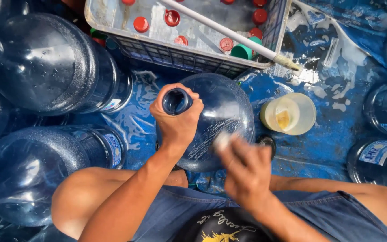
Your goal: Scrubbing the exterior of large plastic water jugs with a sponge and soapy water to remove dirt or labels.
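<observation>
A big clear blue water jug [222,112] stands upright between my knees on a wet blue floor. My left hand [175,123] is wrapped around its open neck. My right hand [242,170] is blurred against the jug's right shoulder and pinches a small pale scrubbing pad [222,140] pressed to the wall. Soap suds streak the jug's side.
Several large jugs [50,67] lie on their sides at the left; more jugs [381,157] stand at the right. A pale crate [180,56] of soapy water holds red caps and a white-handled brush [229,35]. A small white tub [290,114] with yellowish soap sits right of the jug.
</observation>
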